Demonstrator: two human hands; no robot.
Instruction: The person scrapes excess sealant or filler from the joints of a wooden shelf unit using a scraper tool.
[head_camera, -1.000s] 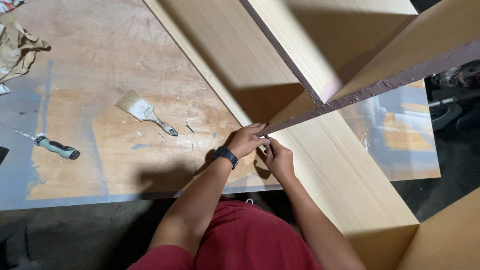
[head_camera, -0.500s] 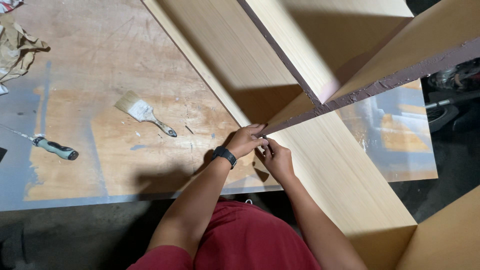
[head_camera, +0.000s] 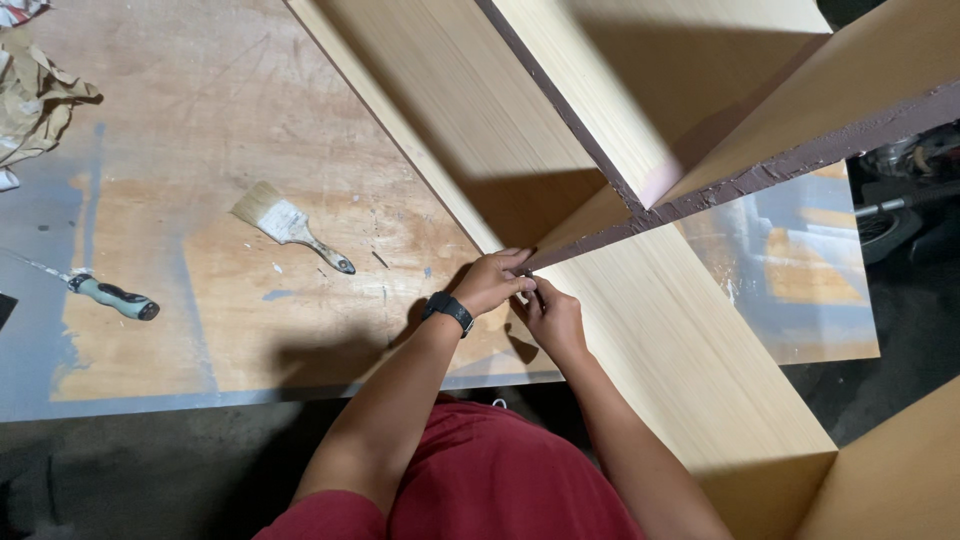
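The left hand (head_camera: 492, 282) and right hand (head_camera: 553, 315), fingers closed pinching the dark edge strip (head_camera: 700, 200) near the panel's (head_camera: 560, 130) corner, at six o'clock, should press evenly.

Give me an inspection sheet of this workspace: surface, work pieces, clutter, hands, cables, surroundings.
Surface: worn plywood tabletop, stained with blue-grey paint.
Job's things: pale wood panel lying diagonally; upright divider with a dark edge strip meeting it.
Clutter: paintbrush, grey-handled tool, crumpled brown paper.
Hands: left hand, with a black wristwatch, and right hand pinch the end of the strip.
Cables: nothing seen.
Surroundings: dark floor; metal equipment at right, unclear.
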